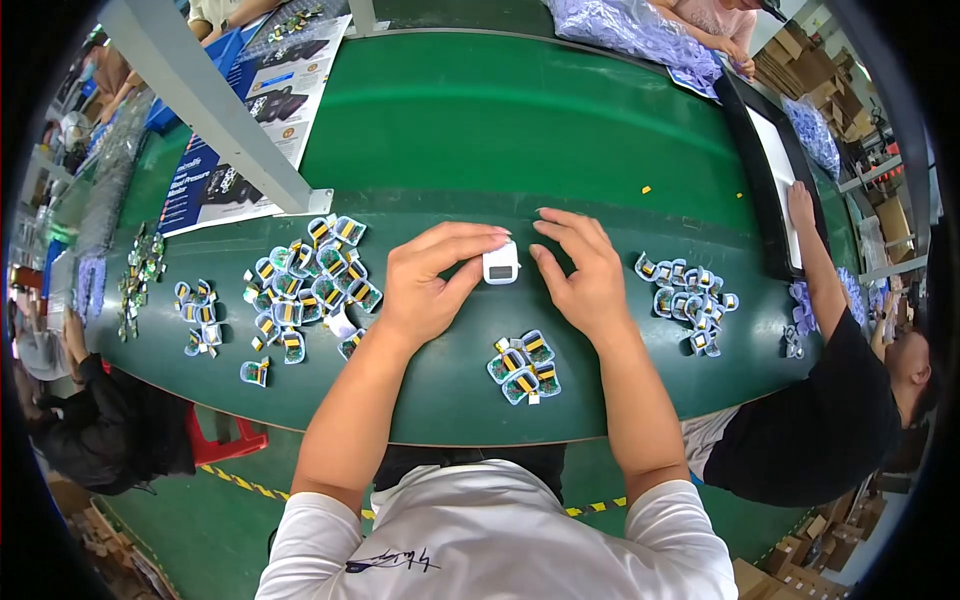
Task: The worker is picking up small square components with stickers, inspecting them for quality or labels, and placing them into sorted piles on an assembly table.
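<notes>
Between thumb and fingers my left hand [432,280] pinches a small white plastic device [501,263] with a dark rectangular window. Just to its right, my right hand [583,270] has thumb and fingers apart and holds nothing; its fingertips stand a short way off the device. Nearer to me on the green table [450,400] lies a small cluster of open device halves [524,367] with green circuit boards and yellow-and-black parts. A larger heap of such halves [310,283] spreads to the left of my left hand.
More open halves form a group [690,300] at right and a small group [200,315] at far left, near loose circuit boards [140,275]. A grey metal post [210,110] rises by a printed sheet [250,125]. Co-workers sit on both sides; one arm [820,250] reaches into a black-framed tray [768,165].
</notes>
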Action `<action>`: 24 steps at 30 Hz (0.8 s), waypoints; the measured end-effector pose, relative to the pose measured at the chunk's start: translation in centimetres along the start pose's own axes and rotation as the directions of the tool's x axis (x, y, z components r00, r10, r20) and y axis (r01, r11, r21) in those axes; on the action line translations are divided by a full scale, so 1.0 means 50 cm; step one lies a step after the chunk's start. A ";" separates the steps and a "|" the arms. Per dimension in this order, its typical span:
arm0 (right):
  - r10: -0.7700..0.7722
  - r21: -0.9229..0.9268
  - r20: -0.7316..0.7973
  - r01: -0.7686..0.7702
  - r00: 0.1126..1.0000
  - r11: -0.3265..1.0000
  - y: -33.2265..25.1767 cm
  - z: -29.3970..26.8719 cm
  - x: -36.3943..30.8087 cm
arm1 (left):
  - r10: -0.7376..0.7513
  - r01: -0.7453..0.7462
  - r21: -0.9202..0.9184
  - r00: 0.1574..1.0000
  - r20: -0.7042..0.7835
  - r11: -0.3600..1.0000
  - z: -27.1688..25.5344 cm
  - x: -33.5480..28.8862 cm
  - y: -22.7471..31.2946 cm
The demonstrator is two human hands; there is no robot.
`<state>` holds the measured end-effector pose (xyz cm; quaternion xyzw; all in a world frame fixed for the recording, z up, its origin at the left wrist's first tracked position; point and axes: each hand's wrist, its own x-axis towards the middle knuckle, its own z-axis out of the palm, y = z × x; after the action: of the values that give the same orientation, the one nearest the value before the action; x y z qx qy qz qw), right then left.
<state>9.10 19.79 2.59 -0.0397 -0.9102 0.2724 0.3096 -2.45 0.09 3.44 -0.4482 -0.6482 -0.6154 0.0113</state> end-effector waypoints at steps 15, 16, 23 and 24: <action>-0.049 0.040 0.019 0.048 0.999 0.998 0.000 0.007 0.000 | -0.010 0.011 -0.031 1.000 0.019 0.999 0.001 -0.002 -0.002; -0.051 0.039 0.021 0.050 0.998 0.998 -0.002 0.006 0.001 | -0.015 0.015 -0.035 1.000 0.023 0.999 0.001 -0.002 -0.002; -0.072 0.047 0.018 0.071 0.997 0.996 -0.003 0.005 0.003 | -0.048 0.050 -0.055 0.998 0.040 0.997 0.002 -0.004 -0.008; -0.071 0.047 0.018 0.070 0.997 0.996 -0.003 0.006 0.002 | -0.058 0.060 -0.071 0.997 0.042 0.996 0.003 -0.004 -0.008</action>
<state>8.85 19.57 2.55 0.0025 -0.9075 0.2827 0.3107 -2.51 0.17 2.98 -0.4413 -0.6388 -0.6293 -0.0360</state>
